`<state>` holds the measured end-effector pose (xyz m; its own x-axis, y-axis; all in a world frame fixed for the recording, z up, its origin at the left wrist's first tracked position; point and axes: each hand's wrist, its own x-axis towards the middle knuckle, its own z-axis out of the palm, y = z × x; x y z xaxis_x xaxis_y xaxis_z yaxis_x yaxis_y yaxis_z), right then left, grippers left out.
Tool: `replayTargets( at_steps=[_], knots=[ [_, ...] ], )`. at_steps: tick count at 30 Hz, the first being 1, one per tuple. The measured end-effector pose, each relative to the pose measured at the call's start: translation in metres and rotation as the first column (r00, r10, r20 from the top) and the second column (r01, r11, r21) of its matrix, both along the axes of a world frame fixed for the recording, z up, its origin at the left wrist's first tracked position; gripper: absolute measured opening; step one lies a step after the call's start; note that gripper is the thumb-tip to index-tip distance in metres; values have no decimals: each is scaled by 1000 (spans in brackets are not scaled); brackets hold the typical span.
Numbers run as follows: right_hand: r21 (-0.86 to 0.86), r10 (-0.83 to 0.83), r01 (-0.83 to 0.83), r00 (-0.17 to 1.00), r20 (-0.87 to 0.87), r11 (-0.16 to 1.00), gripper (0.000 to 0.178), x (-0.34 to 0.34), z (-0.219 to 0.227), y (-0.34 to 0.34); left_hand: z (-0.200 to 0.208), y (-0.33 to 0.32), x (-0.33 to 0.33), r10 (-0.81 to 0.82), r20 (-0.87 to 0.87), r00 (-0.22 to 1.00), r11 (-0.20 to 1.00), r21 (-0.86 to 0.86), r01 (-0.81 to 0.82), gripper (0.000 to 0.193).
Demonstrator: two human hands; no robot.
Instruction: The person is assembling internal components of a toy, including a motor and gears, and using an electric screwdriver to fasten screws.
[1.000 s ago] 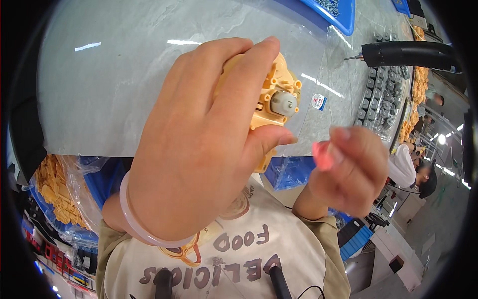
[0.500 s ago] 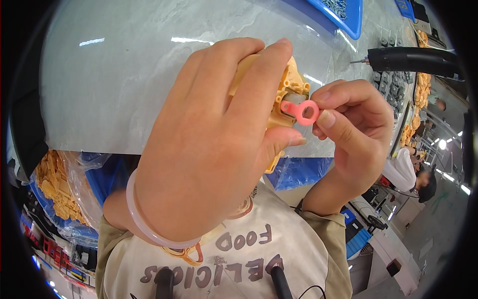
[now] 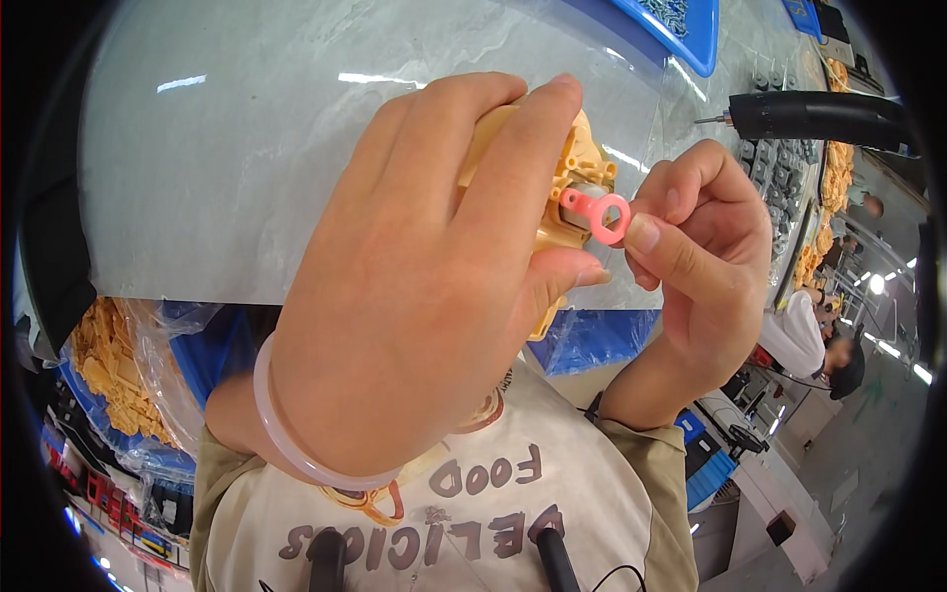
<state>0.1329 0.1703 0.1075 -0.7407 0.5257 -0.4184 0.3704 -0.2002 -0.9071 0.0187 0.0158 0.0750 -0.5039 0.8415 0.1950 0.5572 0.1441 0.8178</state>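
Note:
My left hand (image 3: 414, 266) is closed around a yellow plastic housing (image 3: 580, 158), its back toward me and hiding much of the piece. A silvery-grey cylindrical part (image 3: 595, 191) shows inside the housing. Across it lies a small pink link (image 3: 598, 209) with a large ring at one end and a small hole at the other. My right hand (image 3: 705, 237) is beside the ring, the thumb tip at its edge. Its index finger is lifted apart from the thumb, and the other fingers curl behind.
A blue tray of screws (image 3: 681, 35) stands at the far edge. A black-sleeved screwdriver (image 3: 819, 120) juts in from the right, near rows of grey parts (image 3: 779, 187). Yellow plastic pieces (image 3: 118, 375) fill a lined bin at lower left. Another person (image 3: 799, 331) is farther right.
My right index finger has lifted off the pink ring, while the thumb remains by it. The link has turned slightly, its small end shifting away from me. My left hand has barely moved.

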Motion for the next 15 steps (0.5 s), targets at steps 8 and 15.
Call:
replayTargets(
  at_steps=[8, 15],
  knots=[
    [-37, 15, -13, 998, 66, 999, 29, -5, -1, 3, -1, -1, -1, -7, -14, 1000, 1000, -3, 7, 64],
    [-13, 67, -66, 991, 113, 998, 34, -10, 3, 7, -1, -1, -1, -21, -30, 999, 1000, 2, 21, 64]
  ],
)
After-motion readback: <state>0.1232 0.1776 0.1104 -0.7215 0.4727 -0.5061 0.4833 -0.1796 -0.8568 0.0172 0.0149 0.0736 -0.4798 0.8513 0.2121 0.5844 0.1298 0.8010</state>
